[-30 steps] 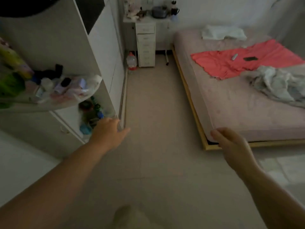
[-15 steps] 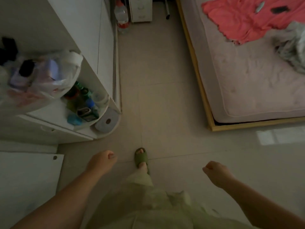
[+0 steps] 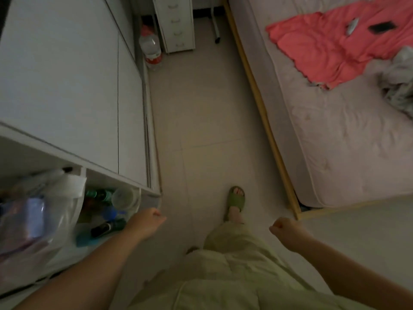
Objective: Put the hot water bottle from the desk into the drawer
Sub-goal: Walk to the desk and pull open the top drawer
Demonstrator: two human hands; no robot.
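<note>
Bare left hand and right hand loosely fisted, empty.

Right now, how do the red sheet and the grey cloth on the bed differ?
The red sheet is bright coral and spread fairly flat; the grey cloth is pale and bunched into a heap. The red sheet has a dark phone lying on it; nothing shows on the grey cloth. The grey cloth runs off the right edge. Both lie on the mattress.

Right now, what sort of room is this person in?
Most likely a bedroom: a low bed with a coral blanket on the right, a white wardrobe on the left, and a small drawer unit ahead.
</note>
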